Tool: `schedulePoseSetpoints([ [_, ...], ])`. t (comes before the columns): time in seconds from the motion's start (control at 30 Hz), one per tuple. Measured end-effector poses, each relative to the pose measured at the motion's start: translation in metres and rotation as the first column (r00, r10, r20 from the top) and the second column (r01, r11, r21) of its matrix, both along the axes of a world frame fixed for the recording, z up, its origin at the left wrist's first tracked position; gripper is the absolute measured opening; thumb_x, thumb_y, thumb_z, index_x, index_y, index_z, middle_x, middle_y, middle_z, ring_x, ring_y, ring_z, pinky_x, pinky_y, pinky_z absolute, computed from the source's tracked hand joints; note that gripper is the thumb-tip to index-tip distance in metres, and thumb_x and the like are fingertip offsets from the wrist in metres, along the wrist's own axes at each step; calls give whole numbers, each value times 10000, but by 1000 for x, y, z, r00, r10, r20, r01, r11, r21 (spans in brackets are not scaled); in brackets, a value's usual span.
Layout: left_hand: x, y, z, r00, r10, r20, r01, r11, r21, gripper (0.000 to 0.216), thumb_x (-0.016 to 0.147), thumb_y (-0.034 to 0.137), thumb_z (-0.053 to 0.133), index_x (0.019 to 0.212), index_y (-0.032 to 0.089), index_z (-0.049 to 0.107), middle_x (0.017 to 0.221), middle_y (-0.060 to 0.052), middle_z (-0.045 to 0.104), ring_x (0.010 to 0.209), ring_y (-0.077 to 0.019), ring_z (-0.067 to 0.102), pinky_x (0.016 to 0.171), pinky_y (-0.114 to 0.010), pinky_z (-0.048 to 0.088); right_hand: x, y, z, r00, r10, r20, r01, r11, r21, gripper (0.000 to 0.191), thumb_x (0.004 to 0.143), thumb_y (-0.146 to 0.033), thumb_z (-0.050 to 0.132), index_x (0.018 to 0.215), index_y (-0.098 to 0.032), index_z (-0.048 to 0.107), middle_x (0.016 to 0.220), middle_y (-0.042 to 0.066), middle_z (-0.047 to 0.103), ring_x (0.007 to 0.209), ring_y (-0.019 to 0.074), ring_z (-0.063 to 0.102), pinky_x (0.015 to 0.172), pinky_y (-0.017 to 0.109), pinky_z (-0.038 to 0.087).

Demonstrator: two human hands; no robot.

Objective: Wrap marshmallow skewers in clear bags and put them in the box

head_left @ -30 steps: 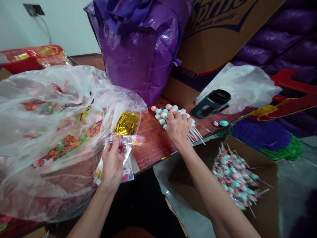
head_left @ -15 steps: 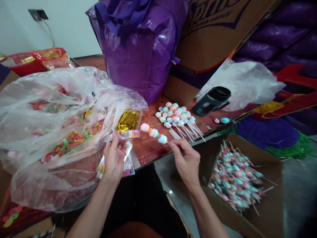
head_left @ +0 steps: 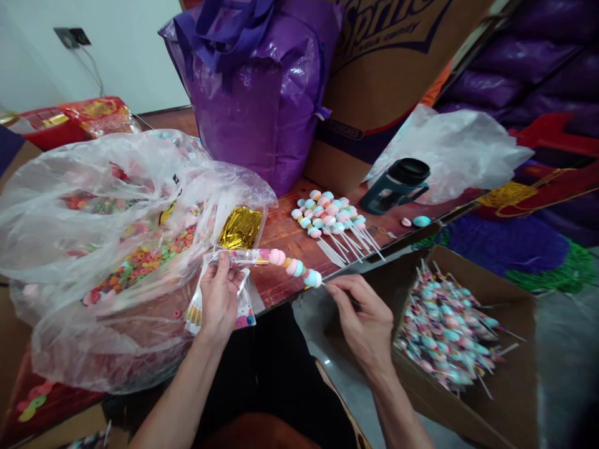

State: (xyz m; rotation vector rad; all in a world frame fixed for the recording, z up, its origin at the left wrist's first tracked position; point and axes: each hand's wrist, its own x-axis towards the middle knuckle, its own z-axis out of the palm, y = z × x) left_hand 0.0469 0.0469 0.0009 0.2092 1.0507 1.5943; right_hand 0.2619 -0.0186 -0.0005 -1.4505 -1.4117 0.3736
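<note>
My right hand (head_left: 362,315) pinches the white stick of a marshmallow candy skewer (head_left: 296,267), strung with pink and blue marshmallows and coloured rings. Between the thumb and fingers of my left hand (head_left: 219,296) is a narrow clear printed plastic sleeve (head_left: 251,256). The skewer's pink tip meets the sleeve's right end; whether it is inside I cannot tell. Flat printed sleeves (head_left: 245,308) lie beside and under my left hand. Gold twist ties (head_left: 241,228) fill a clear tray just beyond it. More bare skewers (head_left: 329,213) are piled on the table, sticks toward me.
A large clear bag of ring candies (head_left: 140,265) covers the table's left. Behind stand a purple bag (head_left: 253,112) and a cardboard box (head_left: 374,93). A dark mug (head_left: 392,190) stands near the right edge. Below, an open carton (head_left: 512,374) holds many wrapped skewers (head_left: 447,330).
The sleeve has straightened out toward the right, and the skewer's tip has come up to its end. My right hand has shifted slightly right and down. The whole view has moved a little.
</note>
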Motion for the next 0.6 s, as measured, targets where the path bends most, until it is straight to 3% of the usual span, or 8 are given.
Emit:
schedulePoseSetpoints([
  [0.2, -2, 0, 0, 998, -42, -52, 43, 999, 10, 420, 627, 405, 911, 832, 172, 628, 761, 20, 702, 640, -102, 660, 617, -224, 516, 8, -3, 3, 994, 92, 61, -89, 995, -53, 155, 935, -257, 613, 797, -231, 679, 783, 24, 677, 737, 184, 624, 675, 322, 454],
  [0.4, 5, -5, 0, 972, -27, -235, 47, 996, 77, 436, 617, 450, 899, 875, 165, 695, 812, 11, 698, 693, -115, 664, 630, -224, 529, -3, -4, 4, 992, 124, 14, -123, 992, -27, 148, 930, -225, 611, 797, -227, 676, 787, 24, 665, 734, 176, 616, 667, 312, 463],
  [0.6, 13, -10, -1, 979, -69, -193, 89, 991, 95, 418, 645, 465, 881, 863, 180, 666, 814, 6, 702, 700, -117, 669, 639, -217, 540, -22, -5, -3, 989, 125, -78, -129, 990, -49, 167, 931, -202, 602, 773, -213, 654, 743, 3, 619, 677, 148, 589, 623, 276, 449],
])
